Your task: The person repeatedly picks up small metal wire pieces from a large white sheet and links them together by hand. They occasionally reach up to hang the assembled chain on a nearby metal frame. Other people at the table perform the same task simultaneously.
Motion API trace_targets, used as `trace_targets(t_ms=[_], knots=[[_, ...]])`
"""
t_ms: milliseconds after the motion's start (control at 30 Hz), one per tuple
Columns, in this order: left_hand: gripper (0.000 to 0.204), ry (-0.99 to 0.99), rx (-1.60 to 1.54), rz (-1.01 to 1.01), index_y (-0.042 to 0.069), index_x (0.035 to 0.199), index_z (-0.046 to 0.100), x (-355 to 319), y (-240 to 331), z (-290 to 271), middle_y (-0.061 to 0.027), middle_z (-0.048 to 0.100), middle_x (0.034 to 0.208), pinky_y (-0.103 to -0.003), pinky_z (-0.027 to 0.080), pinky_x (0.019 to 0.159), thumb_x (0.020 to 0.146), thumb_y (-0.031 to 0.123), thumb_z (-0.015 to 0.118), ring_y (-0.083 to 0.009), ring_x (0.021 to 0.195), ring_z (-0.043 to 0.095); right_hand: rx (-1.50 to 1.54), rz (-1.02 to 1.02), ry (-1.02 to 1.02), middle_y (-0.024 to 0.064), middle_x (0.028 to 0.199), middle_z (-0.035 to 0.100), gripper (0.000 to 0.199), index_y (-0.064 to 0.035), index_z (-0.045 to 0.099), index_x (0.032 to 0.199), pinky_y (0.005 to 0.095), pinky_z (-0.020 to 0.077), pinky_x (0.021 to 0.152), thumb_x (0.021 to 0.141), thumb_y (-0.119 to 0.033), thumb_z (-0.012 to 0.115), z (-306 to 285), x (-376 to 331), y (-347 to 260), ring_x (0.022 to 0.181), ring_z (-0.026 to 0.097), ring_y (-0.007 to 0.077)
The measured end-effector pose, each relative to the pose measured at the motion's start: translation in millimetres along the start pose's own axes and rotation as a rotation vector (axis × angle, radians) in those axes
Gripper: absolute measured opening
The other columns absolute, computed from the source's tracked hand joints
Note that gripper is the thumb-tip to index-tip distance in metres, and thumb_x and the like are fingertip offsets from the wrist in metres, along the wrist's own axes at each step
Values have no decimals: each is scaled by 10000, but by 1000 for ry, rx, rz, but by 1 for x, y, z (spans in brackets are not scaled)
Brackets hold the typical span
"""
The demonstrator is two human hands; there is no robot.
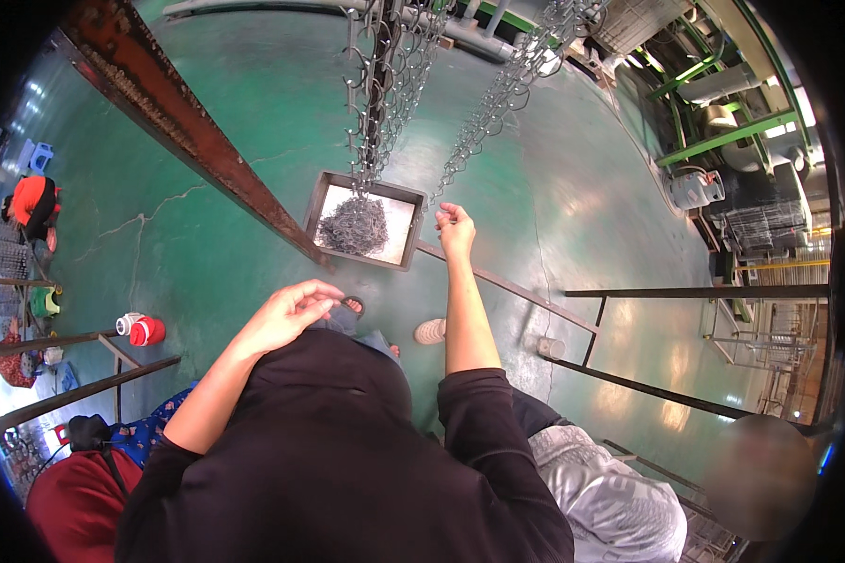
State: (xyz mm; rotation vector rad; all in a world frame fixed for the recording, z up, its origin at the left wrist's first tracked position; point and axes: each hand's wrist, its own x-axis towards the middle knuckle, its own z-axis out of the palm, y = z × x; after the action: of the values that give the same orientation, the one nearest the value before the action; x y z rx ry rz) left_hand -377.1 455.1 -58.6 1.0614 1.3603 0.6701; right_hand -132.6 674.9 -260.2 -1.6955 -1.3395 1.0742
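My right hand [455, 230] is raised ahead of me with its fingers curled into a pinch. Its fingertips are beside the lower end of a hanging chain of metal hooks [469, 141]; anything small between them cannot be made out. Lower and to the left, my left hand [296, 311] is held in front of my body, thumb and fingers drawn together. What it pinches, if anything, is too small to see. Beyond both hands is a shallow metal tray [409, 235] holding a heap of wire hooks [355, 225]. More hook chains [390, 103] hang above it.
A rusty beam [188, 131] slants down left of the tray. Metal rails [535, 298] run to the right, near a whitish cup [550, 347]. A red jug [147, 330] stands left. Co-workers in maroon [75, 502] and grey [610, 493] sit on either side of me.
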Motion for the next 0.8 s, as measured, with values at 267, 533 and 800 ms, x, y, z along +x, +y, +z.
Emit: trace_targets(t_ms=[267, 533, 800], knots=[[261, 47, -19, 2, 32, 1162, 629, -5, -8, 0, -52, 672, 1051, -290, 501, 806, 973, 194, 550, -125, 881, 614, -205, -92, 71, 52, 767, 699, 166, -59, 697, 965, 295, 500, 624, 837, -162, 718, 14, -9, 0, 644, 656, 123], [243, -28, -21, 19, 54, 1149, 638, -1, -15, 4, -33, 684, 1005, -296, 500, 798, 964, 190, 557, -123, 875, 614, -163, -120, 151, 73, 747, 700, 172, -37, 702, 921, 287, 503, 646, 848, -192, 718, 0, -35, -5, 651, 655, 125], [237, -549, 275, 247, 59, 1138, 643, 26, 33, 22, -77, 689, 1047, -325, 501, 813, 957, 194, 569, -170, 920, 647, -45, -183, 300, 87, 798, 709, 190, -2, 699, 932, 283, 508, 694, 848, -170, 730, -38, -100, -25, 715, 651, 144]])
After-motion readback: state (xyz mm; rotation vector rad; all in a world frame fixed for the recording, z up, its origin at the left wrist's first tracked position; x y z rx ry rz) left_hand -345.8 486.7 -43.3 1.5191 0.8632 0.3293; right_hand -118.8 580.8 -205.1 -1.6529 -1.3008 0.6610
